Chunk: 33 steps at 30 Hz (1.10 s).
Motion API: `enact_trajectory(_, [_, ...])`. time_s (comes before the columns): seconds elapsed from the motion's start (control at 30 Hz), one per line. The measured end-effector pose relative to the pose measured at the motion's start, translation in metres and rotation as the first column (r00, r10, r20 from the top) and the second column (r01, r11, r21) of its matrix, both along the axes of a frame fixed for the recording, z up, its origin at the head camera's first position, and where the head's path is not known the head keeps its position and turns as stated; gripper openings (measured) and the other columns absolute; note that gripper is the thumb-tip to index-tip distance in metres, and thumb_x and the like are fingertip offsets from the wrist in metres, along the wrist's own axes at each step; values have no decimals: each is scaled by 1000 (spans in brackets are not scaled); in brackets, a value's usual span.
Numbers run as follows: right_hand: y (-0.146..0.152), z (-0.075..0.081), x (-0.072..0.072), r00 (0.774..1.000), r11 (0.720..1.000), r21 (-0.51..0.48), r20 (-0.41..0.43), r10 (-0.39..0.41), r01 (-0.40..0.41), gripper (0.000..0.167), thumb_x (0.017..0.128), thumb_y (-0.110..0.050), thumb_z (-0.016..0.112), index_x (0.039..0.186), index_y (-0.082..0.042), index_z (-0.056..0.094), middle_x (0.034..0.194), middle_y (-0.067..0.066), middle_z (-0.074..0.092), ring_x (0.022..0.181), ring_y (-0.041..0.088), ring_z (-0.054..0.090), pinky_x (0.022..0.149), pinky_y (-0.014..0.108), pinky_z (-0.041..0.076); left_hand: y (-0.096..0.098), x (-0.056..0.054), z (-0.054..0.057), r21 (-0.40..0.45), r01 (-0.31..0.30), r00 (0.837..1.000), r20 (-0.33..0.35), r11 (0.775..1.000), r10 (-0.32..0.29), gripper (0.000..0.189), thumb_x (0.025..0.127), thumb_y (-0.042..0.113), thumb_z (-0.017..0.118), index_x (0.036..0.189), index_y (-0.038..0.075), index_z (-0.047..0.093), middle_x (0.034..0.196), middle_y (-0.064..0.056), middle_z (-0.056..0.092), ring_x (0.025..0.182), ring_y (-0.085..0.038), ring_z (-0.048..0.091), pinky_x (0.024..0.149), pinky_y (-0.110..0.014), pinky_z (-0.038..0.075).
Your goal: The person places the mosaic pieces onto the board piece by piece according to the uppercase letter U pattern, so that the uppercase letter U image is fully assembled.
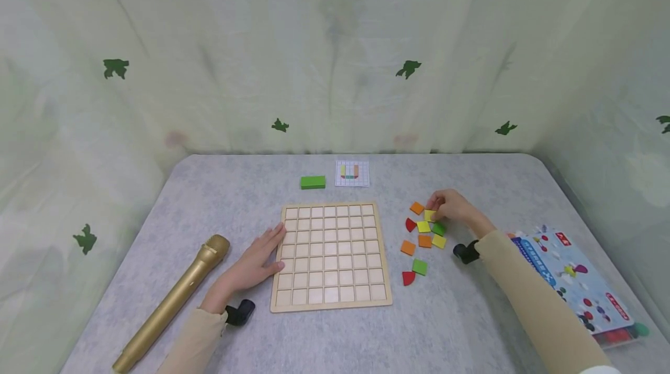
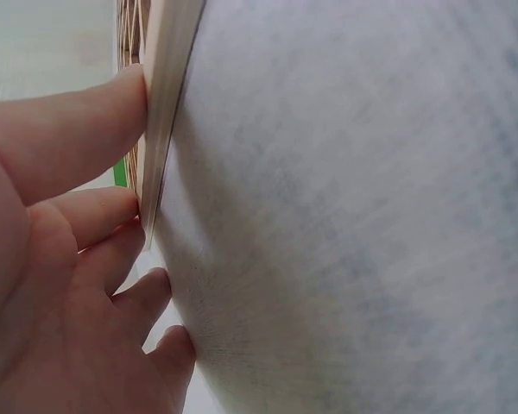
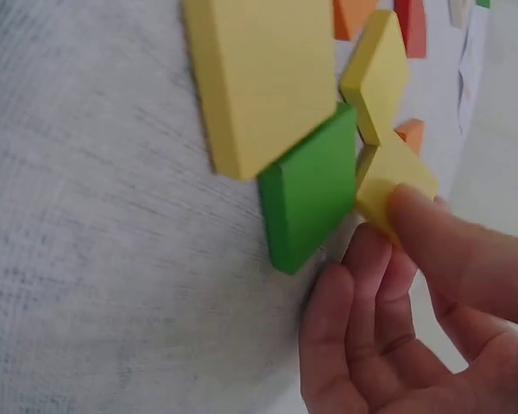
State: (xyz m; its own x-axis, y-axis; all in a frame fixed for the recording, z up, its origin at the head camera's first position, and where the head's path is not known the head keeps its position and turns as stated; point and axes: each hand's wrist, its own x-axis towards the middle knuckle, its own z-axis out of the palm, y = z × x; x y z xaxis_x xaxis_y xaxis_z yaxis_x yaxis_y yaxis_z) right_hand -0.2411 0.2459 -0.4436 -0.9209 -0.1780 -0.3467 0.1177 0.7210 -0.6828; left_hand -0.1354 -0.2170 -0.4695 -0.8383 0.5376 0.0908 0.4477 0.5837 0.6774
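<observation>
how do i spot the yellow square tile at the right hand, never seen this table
On the grey table, find the pale wooden grid board. To its right lie loose coloured tiles. The yellow square tile is the farthest back of three yellow ones, the only one the right hand touches.

No legible txt/nos.; lettering (image 1: 563, 239) on blue box (image 1: 570, 284) too sm.

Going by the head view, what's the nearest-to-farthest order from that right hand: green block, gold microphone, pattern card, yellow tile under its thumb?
1. Yellow tile, touched by the right hand
2. Pattern card, ahead and left
3. Green block, just left of the card
4. Gold microphone, far left
</observation>
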Motion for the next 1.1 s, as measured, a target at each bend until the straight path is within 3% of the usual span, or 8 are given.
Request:
enact_trajectory(0.23, [0, 6, -3, 998, 994, -110, 67, -11, 18, 19, 91, -3, 58, 108, 4, 62, 99, 13, 59, 87, 25, 53, 78, 31, 48, 2, 0, 7, -63, -31, 997, 71, 998, 35, 67, 95, 14, 59, 145, -13, 22, 153, -28, 15, 139, -49, 8, 109, -63, 5])
enact_trajectory(0.4, [-16, 10, -1, 995, 976, -214, 93, 44, -23, 22, 93, -9, 61, 111, 4, 61, 107, 15, 59, 92, 26, 56, 86, 33, 52, 2, 1, 8, -85, -26, 998, 59, 996, 31, 68, 94, 13, 60, 145, -13, 23, 153, -28, 17, 138, -49, 10, 109, -64, 7])
enact_trajectory(0.7, [-74, 13, -2, 985, 934, -348, 113, 130, -83, 19, 92, -9, 63, 108, 2, 63, 100, 12, 62, 85, 23, 58, 81, 33, 54, -1, -3, -1, -95, -13, 996, 88, 995, 22, 70, 96, 17, 59, 147, -10, 21, 155, -25, 13, 140, -46, 7, 110, -61, 4])
enact_trajectory(0.9, [-117, 9, -6, 980, 905, -407, 91, 175, -123, 15, 91, -6, 63, 103, 2, 65, 96, 10, 64, 78, 18, 59, 76, 29, 55, 0, -2, 1, -79, -9, 995, 94, 997, 16, 70, 95, 17, 59, 148, -10, 20, 155, -25, 13, 140, -46, 6, 110, -62, 4])
enact_trajectory(1.1, [-155, 3, -9, 965, 854, -487, 76, 250, -183, 13, 91, 0, 61, 102, 5, 64, 94, 11, 63, 76, 18, 62, 78, 32, 56, -1, -1, 3, -83, -16, 996, 90, 996, 23, 70, 95, 14, 59, 147, -11, 20, 154, -26, 13, 140, -47, 6, 110, -62, 4])
